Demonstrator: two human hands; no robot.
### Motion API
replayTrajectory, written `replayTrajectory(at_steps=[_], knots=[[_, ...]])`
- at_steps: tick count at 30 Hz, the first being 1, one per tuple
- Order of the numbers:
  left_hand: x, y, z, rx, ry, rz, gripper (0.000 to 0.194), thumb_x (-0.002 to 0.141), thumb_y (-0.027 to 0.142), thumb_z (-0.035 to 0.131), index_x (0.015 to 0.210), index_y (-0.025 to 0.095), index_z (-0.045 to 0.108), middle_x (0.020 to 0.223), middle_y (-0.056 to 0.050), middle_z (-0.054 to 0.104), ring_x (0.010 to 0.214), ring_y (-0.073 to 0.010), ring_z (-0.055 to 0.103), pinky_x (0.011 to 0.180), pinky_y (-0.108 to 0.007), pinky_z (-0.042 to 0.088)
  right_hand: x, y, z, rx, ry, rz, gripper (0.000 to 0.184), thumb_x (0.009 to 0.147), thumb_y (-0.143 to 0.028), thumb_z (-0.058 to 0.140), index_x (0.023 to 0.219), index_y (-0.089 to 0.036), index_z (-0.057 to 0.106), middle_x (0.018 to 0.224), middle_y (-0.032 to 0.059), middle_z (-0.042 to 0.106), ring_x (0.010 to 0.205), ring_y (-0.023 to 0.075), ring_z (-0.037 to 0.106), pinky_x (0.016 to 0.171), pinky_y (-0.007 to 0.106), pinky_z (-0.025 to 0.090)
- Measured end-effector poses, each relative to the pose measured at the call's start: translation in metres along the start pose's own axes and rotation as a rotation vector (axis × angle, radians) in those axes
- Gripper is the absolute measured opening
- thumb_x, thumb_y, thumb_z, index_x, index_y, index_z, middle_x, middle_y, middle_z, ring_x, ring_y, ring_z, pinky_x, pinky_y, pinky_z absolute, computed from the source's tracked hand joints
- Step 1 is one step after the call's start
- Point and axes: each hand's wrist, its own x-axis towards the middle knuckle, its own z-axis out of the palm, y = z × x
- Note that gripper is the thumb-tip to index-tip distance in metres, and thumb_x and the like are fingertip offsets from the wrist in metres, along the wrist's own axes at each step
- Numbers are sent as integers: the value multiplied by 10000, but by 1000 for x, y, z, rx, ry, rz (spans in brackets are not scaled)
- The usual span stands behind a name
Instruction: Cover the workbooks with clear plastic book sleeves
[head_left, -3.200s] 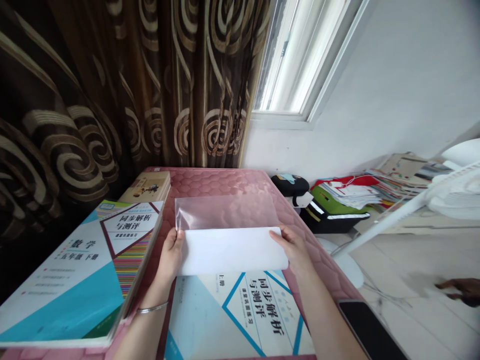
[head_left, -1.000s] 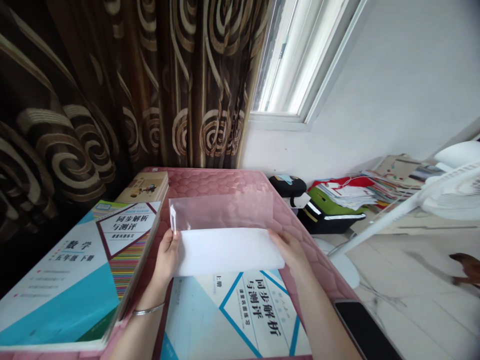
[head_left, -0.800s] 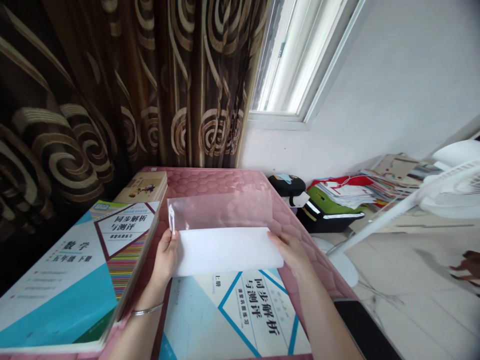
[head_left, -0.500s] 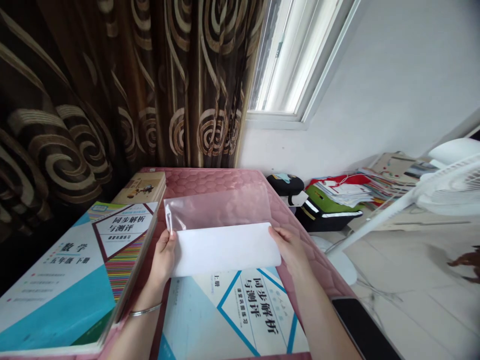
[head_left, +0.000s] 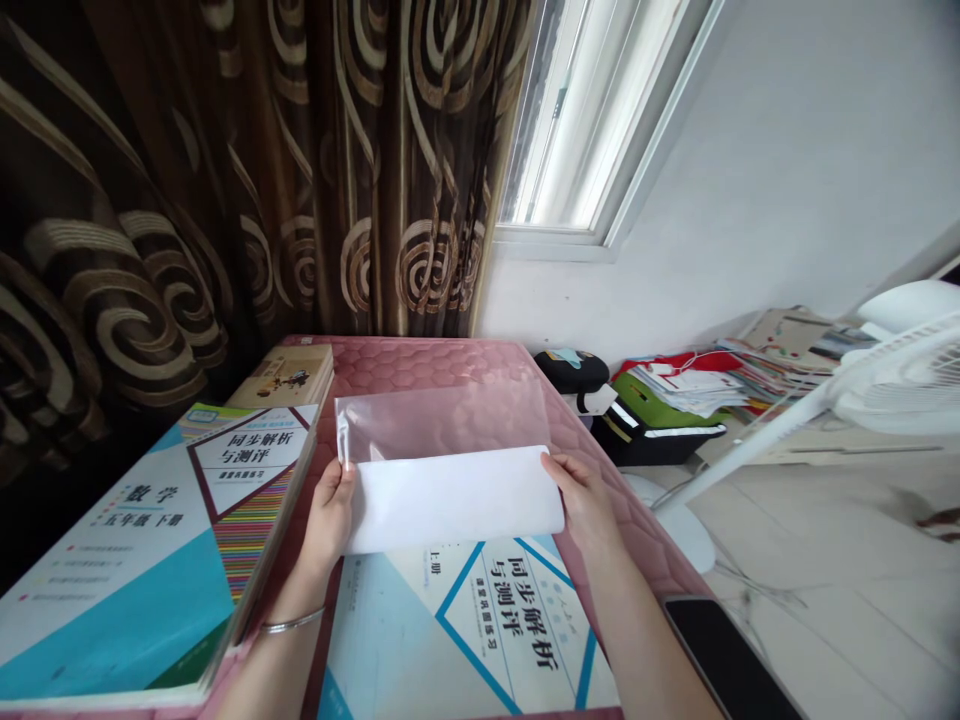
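The left hand [head_left: 328, 508] grips the left edge of a white sheet [head_left: 454, 502], its thumb lying along the top near the far left corner and the other fingers curled in toward the underside. Thumb and fingers are closed together on that edge, not spread. The left thumb tip also sits right at the lower left corner of a clear plastic film [head_left: 442, 422], which shows creases and shine there and reaches out beyond the far edge of the sheet; whether the fingers pinch the film too, I cannot tell.

The right hand [head_left: 591, 505] holds the opposite edge, thumb on top by the far right corner. Its other fingers are mostly hidden by the thumb and the sheet, so how closely they lie together cannot be told, but the edge is caught between them and the thumb.

The white sheet is in the middle of the scene, level between the two hands, over the far part of a blue and white book [head_left: 457, 630] that lies on a pink quilted cover [head_left: 420, 358]. A silver bracelet [head_left: 292, 622] circles the left wrist.

To the left, near, lies a stack of workbooks [head_left: 142, 570] with a blue and white cover on top; a tan book [head_left: 281, 380] is just beyond it. Near right, beside the right forearm, is a black phone [head_left: 731, 655].
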Motion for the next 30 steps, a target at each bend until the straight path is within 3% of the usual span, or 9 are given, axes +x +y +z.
replayTrajectory(at_steps=[10, 22, 30], knots=[[-1, 0, 0, -52, -4, -26, 294, 729, 472, 668, 869, 214, 687, 843, -15, 669, 832, -167, 572, 788, -256, 468, 2, 3, -1, 39, 4, 20, 427, 558, -578, 806, 656, -187, 667, 580, -6, 635, 520, 147, 524, 483, 270, 390], [1, -3, -1, -31, -34, -3, 283, 766, 481, 646, 832, 206, 654, 788, 2, 630, 773, -143, 547, 740, -239, 442, -6, -6, 10, -20, 118, -140, 379, 581, -544, 774, 640, -215, 597, 564, -16, 587, 530, 142, 496, 475, 267, 378], [2, -6, -4, -73, -33, -85, 306, 718, 462, 659, 700, 200, 501, 626, 51, 494, 569, -96, 440, 551, -208, 354, -8, -4, 11, -79, 179, -195, 334, 647, -531, 728, 665, -219, 611, 628, 7, 610, 582, 164, 514, 518, 290, 414]])
